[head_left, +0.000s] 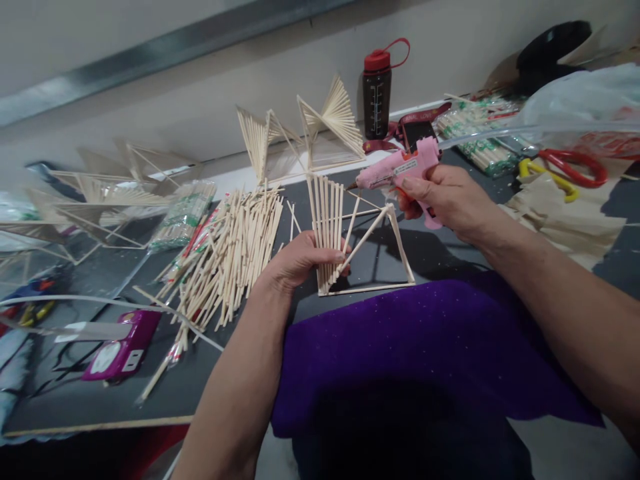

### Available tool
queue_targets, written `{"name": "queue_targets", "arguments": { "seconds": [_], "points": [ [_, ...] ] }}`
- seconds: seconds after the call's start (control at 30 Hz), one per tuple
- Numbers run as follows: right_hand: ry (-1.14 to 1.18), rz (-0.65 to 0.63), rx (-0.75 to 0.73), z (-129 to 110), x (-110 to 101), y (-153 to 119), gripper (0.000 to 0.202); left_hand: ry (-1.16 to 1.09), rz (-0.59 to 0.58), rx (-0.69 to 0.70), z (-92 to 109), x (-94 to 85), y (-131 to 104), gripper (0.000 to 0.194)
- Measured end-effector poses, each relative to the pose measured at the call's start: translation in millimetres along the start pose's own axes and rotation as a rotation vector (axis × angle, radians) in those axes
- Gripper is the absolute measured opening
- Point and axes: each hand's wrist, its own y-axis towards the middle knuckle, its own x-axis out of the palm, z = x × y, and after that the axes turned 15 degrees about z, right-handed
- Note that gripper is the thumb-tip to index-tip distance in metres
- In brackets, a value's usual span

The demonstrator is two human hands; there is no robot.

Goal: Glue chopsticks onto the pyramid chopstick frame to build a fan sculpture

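Observation:
My left hand (305, 259) is closed around the lower part of a wooden stick frame (327, 220), thumb in front of its row of sticks. The row fans out side by side on the frame's left, while single sticks form an open skeleton on the right. In my right hand (445, 197) is a pink glue gun (400, 167), gripped by its handle. Its nozzle points left, close to the upper ends of the sticks; whether it touches them I cannot tell. To the left of my left hand lies a heap of loose wooden sticks (235, 253).
Finished-looking stick structures (330, 123) stand along the wall, with more at left. A water bottle (376, 93) stands behind the glue gun. Red-handled scissors (575, 167) and bagged sticks (480, 137) lie right. A purple power strip (123, 347) and a white cable (150, 305) are at left.

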Motion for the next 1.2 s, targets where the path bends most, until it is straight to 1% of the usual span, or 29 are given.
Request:
{"name": "queue_targets", "arguments": {
  "seconds": [0.13,0.27,0.43,0.6,0.7,0.8,0.97,1.2],
  "points": [
    [-0.028,-0.005,-0.023,1.1,-2.0,1.0,0.027,-0.005,-0.004,0.004,1.3,1.3,-0.8,0.022],
    [0.003,0.003,-0.049,-1.2,-2.2,-0.7,0.025,-0.019,-0.018,0.01,2.3,2.0,-1.7,0.021],
    [0.015,0.021,-0.008,-1.7,-0.1,-2.2,0.024,-0.016,-0.02,0.018,2.1,2.2,-1.7,0.02],
    [0.013,0.022,-0.034,1.4,-0.4,0.1,0.029,0.008,-0.003,0.01,1.2,1.7,-1.2,0.022],
    [-0.012,0.037,-0.027,2.3,-0.6,0.5,0.029,-0.004,-0.013,0.01,1.1,1.5,-1.0,0.021],
    [-0.026,0.012,-0.031,2.4,-0.1,-0.2,0.027,-0.011,-0.02,0.014,0.9,1.5,-0.9,0.02],
    [-0.009,0.002,-0.01,0.9,0.8,-1.5,0.024,-0.01,0.016,0.001,0.0,1.6,-0.6,0.023],
    [0.007,-0.018,0.009,-1.6,0.6,-3.1,0.023,-0.01,-0.004,0.019,-0.5,0.5,0.1,0.023]
  ]
}}
